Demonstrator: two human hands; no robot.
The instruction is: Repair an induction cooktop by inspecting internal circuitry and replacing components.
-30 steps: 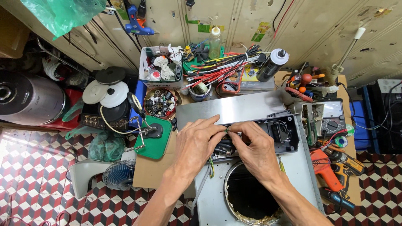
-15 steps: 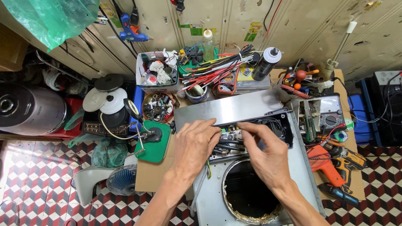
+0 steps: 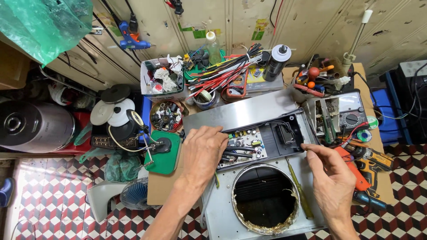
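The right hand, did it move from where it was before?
Yes. The right hand has slid away from the left hand, off the circuit board toward the right edge of the black tray.

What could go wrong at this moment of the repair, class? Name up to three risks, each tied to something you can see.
1. The left hand rests on the exposed circuit board; its wires could snag or pull loose.
2. The screwdriver lies loose beside the round opening and might roll in.
3. The right hand works near the crowded table edge, where the orange drill could get knocked.
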